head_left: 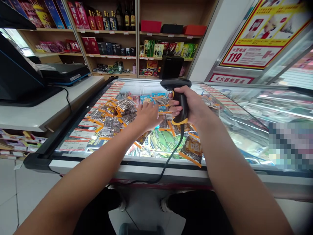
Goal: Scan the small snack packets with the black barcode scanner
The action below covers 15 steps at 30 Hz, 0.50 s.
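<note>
My right hand point(193, 104) is wrapped around the black grip of a handheld barcode scanner point(181, 109) with yellow trim. Its head points away from me, and a black cable point(168, 160) runs down from the grip over the freezer's front edge. My left hand point(148, 115) reaches over a pile of small snack packets point(111, 125) with orange edges, thumb apart from the fingers; no packet shows in its grasp. The fingertips are partly hidden behind the hand. One brown-and-orange packet point(192, 150) lies near the front rim, below the scanner. Green packets point(162, 140) lie beneath the pile.
The glass-topped chest freezer point(166, 168) spans the front, with price labels point(75, 133) along its left side. A white counter point(29, 112) with a scale point(65, 71) stands left. Stocked shelves point(107, 31) line the back; a fire-notice poster point(251, 57) hangs at right.
</note>
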Motion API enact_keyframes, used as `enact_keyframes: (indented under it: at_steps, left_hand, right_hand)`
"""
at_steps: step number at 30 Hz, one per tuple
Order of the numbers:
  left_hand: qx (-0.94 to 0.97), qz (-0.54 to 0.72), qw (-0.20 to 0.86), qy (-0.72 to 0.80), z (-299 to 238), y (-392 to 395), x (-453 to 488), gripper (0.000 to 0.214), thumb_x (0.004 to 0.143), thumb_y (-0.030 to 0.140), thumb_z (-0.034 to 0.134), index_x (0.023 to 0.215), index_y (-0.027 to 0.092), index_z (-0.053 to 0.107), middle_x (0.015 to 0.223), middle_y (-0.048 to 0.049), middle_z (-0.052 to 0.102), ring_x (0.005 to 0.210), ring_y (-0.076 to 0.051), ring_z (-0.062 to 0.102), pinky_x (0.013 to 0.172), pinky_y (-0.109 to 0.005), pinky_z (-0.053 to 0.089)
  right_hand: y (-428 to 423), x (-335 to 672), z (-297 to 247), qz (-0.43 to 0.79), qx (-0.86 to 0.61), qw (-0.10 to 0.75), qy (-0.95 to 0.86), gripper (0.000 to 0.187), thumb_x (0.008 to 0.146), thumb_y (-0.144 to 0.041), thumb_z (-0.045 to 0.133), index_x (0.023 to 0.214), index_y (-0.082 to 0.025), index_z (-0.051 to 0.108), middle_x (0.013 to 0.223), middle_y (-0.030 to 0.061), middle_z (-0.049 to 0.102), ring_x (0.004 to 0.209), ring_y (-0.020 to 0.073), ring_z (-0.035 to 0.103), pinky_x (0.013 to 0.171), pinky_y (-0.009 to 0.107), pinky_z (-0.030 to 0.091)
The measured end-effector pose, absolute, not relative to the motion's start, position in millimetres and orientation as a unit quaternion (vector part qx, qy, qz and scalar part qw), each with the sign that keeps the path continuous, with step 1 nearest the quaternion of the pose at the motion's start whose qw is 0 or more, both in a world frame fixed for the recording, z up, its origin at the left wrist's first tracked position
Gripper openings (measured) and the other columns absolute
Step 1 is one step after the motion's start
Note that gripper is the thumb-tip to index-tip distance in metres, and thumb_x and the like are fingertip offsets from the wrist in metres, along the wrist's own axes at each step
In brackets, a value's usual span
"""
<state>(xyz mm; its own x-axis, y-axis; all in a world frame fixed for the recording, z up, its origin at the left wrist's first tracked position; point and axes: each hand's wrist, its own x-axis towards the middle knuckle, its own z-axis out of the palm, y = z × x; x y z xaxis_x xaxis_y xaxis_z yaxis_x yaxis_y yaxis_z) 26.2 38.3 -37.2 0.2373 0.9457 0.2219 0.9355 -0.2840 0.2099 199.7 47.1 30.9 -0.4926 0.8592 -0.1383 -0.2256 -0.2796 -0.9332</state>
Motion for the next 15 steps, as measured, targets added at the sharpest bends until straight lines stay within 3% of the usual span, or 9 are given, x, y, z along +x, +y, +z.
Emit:
enact_keyframes:
  at_steps: [4, 8, 11, 15]
  left_hand:
    - [0.799, 0.14, 0.101, 0.577, -51, 39, 44, 0.052, 0.096, 0.046, 0.061, 0.139, 0.018, 0.054, 0.142, -0.0207, 0.059, 0.138, -0.042, 0.049, 0.111, -0.059, 0.039]
    - [0.752, 0.272, 0.192, 0.569, -50, 47, 35, 0.069, 0.083, 0.029, 0.079, 0.145, 0.02, 0.049, 0.144, -0.0212, 0.056, 0.13, -0.037, 0.058, 0.105, -0.053, 0.048]
    - [0.688, 0.411, 0.233, 0.551, -44, 60, 21, 0.077, 0.082, 0.011, 0.073, 0.152, 0.018, 0.044, 0.137, -0.0199, 0.06, 0.107, -0.028, 0.067, 0.09, -0.043, 0.056]
    - [0.571, 0.552, 0.262, 0.548, -35, 80, -6, 0.075, 0.082, 0.008, 0.071, 0.15, 0.028, 0.047, 0.123, -0.0119, 0.065, 0.08, -0.019, 0.064, 0.069, -0.034, 0.054]
  right_hand:
    - [48, 200, 31, 0.734, -0.334, 0.367, -0.463, 0.037, 0.075, -0.039, 0.08, 0.087, -0.025, 0.048, 0.057, -0.0074, 0.044, 0.042, 0.0078, 0.033, 0.038, 0.023, 0.03]
    - [47, 200, 31, 0.729, -0.332, 0.358, -0.48, 0.036, 0.076, -0.04, 0.079, 0.087, -0.025, 0.049, 0.057, -0.007, 0.045, 0.042, 0.0081, 0.032, 0.039, 0.024, 0.031]
    - [48, 202, 30, 0.721, -0.339, 0.349, -0.493, 0.034, 0.078, -0.042, 0.077, 0.086, -0.025, 0.048, 0.058, -0.006, 0.045, 0.043, 0.0097, 0.033, 0.039, 0.025, 0.032]
    - [47, 202, 29, 0.725, -0.337, 0.336, -0.498, 0.031, 0.078, -0.039, 0.075, 0.084, -0.025, 0.047, 0.059, -0.0052, 0.044, 0.044, 0.0098, 0.033, 0.039, 0.024, 0.032]
